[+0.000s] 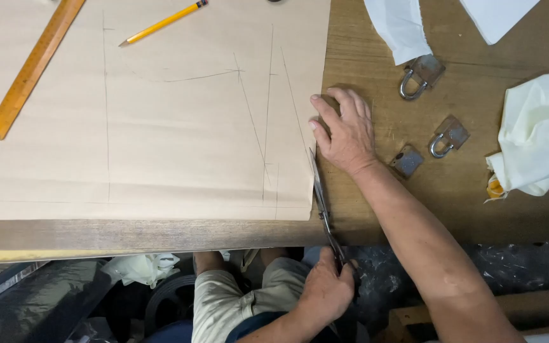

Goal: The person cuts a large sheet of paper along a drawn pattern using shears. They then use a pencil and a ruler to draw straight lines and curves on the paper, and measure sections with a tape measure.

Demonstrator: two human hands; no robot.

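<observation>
While the wooden counter (414,209) carries a big sheet of tan paper (160,127) with pencil lines, the right hand (345,130) lies flat and open on the sheet's right edge. Below the counter's front edge, the left hand (325,293) grips the handles of the scissors (321,197), whose blades lie along that edge. A wooden ruler (33,67), white cloths (538,133), three padlocks (449,136) and a yellow pencil (163,23) lie about.

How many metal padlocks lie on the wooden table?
3. One padlock partly under white cloth at the top, one near the cream cloth, one beside the right hand. Cloths might hide more.
</observation>
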